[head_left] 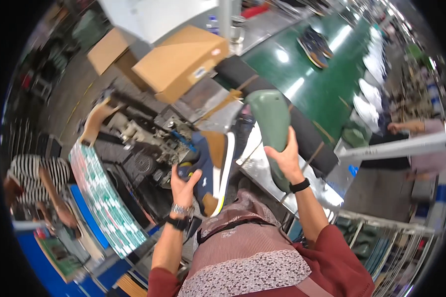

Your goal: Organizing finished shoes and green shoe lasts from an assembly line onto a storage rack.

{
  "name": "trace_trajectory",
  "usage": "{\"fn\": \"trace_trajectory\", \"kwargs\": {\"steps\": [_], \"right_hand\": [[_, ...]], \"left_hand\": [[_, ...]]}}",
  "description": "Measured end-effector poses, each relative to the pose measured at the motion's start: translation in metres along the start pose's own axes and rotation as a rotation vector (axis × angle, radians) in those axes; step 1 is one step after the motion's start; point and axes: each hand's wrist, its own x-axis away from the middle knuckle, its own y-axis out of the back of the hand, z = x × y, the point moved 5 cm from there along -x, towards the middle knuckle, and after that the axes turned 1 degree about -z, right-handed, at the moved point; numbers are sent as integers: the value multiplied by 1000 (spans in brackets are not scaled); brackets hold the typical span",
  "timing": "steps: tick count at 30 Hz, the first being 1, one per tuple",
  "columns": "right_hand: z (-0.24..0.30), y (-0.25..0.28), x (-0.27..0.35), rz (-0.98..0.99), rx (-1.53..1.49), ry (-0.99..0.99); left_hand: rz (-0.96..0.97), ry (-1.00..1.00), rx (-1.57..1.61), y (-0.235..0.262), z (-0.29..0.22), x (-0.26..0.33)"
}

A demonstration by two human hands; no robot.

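My left hand [184, 187] is closed round a navy and brown sneaker [211, 163] with a white sole, held on its side with the sole toward the right. A green shoe last [271, 121] is gripped by my right hand [286, 154], thumb across its face and its wide end pointing away from me. The shoe and the last are apart, both in front of my body. Beyond them, part of a dark shoe [244, 127] shows between the two.
A green conveyor belt [282, 74] runs away at the right, carrying a pair of dark shoes [314, 47]. White shoes [369, 94] line its far side. A cardboard box [181, 62] stands ahead, machinery [146, 148] at left. Other people are at both sides.
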Motion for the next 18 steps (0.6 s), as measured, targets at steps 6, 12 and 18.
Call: {"fn": "trace_trajectory", "kwargs": {"steps": [6, 12, 18], "right_hand": [[-96, 143, 49, -428, 400, -52], [-178, 109, 71, -363, 540, -4], [-168, 67, 51, -380, 641, -277]], "left_hand": [[336, -370, -425, -215, -30, -63], [609, -857, -1384, -263, 48, -169], [1162, -518, -1325, -296, 79, -191]]}}
